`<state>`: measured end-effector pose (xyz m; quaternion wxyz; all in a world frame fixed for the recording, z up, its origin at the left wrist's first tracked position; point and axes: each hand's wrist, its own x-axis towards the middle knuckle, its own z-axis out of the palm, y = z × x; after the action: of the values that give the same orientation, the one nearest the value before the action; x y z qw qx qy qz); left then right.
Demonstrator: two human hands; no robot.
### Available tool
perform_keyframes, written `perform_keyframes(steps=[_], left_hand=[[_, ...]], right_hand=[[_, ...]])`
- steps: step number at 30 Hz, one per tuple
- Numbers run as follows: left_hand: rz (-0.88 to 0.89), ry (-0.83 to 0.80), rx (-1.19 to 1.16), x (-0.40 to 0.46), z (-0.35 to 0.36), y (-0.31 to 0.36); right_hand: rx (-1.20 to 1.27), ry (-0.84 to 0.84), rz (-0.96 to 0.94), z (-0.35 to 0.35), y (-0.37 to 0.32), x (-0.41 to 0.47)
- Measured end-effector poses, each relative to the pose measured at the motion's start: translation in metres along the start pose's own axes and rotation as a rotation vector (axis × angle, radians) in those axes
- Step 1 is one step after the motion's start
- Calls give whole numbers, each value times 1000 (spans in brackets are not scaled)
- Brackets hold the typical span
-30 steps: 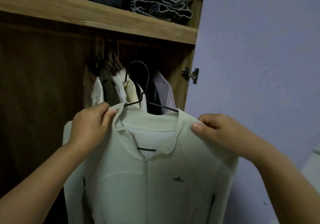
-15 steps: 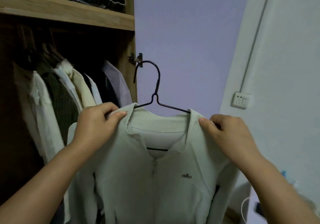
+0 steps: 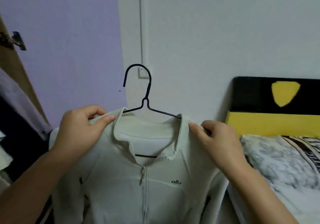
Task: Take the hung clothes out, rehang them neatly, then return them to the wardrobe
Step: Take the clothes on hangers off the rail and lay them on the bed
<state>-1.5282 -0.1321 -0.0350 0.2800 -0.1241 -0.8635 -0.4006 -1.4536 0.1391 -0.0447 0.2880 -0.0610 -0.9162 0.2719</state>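
Jacket (image 3: 138, 180), pale and zipped, hung on a black wire hanger (image 3: 147, 92) held up before the white wall, with the bed (image 3: 285, 163) just to its right. Left hand (image 3: 78, 133) and right hand (image 3: 218, 142) each pinched a shoulder of the fabric between thumb and fingers.

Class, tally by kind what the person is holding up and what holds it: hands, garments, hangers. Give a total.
Hands: 2, the left hand and the right hand
Garments: 1, the pale zip jacket
Hangers: 1, the black wire hanger
Total: 4
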Motion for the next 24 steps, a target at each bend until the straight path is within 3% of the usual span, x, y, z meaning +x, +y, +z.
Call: perform_keyframes(steps=[14,24], left_hand=[[193,-371,-268,-102,133,170],[335,-600,-427,-186,207,263]], right_hand=[[-259,189,349,-183,125,-161],[-357,320,597,-266,166,-274]])
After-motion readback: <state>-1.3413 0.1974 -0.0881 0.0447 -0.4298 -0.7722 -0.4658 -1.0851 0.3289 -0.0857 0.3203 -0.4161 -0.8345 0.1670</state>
